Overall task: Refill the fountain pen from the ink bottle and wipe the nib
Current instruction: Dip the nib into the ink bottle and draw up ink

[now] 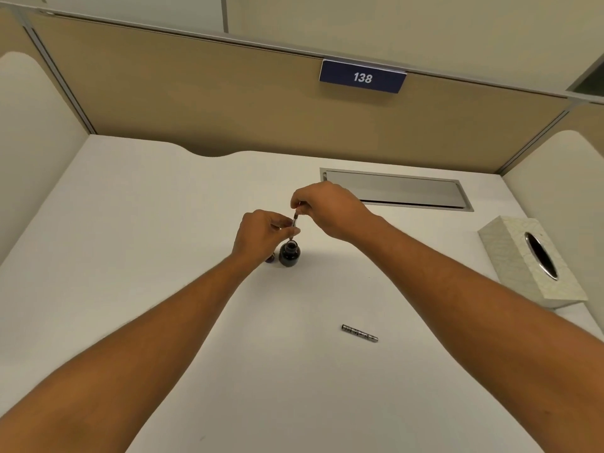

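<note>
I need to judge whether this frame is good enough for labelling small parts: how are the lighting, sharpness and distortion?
Head view: soft, even, warm light, faint shadows on the desk, no harsh glare. Wide-angle bending curves the partition top and stretches the forearms. The pen between left hand and right hand over the ink bottle is tiny and soft; nib unreadable.

Bottle cap [270, 259] mostly behind left hand [261, 235]
</note>
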Tool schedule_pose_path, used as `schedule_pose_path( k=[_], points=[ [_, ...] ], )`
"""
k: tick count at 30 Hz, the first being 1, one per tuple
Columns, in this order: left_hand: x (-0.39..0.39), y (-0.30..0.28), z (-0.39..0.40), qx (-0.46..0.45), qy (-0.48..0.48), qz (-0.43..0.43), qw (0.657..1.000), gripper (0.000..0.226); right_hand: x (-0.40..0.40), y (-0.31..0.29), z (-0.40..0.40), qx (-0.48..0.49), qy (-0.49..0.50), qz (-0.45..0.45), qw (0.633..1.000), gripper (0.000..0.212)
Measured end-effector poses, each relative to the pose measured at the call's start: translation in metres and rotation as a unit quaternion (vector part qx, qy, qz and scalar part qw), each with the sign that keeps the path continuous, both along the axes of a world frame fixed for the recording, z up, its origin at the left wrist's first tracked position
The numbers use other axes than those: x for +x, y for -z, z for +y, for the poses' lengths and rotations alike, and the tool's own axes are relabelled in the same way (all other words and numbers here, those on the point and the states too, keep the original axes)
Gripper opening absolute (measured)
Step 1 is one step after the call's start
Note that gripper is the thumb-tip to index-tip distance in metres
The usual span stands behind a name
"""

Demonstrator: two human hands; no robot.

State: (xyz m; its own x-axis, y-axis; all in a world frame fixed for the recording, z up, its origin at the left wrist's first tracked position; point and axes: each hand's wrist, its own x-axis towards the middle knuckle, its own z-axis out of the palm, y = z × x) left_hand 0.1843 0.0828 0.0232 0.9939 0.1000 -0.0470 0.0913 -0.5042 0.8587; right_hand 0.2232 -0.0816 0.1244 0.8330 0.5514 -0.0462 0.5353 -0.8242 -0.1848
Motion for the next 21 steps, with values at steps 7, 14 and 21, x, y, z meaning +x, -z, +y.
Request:
schedule_pose_path(
  k=[7, 14, 21],
  points=[
    [0.004, 0.022, 0.000, 0.001, 0.013, 0.003, 1.000, 0.021, 0.008, 0.020, -0.001, -0.031, -0.020, -0.012, 0.999, 0.019],
    [0.006, 0.037, 0.000, 0.014, 0.028, -0.006, 0.999, 0.017, 0.006, 0.029, 0.005, -0.056, -0.035, -0.021, 0.998, 0.018],
    [0.004, 0.043, -0.003, 0.012, 0.030, -0.015, 0.999, 0.014, 0.011, 0.035, 0.010, -0.102, -0.031, -0.018, 0.994, 0.020]
  ],
)
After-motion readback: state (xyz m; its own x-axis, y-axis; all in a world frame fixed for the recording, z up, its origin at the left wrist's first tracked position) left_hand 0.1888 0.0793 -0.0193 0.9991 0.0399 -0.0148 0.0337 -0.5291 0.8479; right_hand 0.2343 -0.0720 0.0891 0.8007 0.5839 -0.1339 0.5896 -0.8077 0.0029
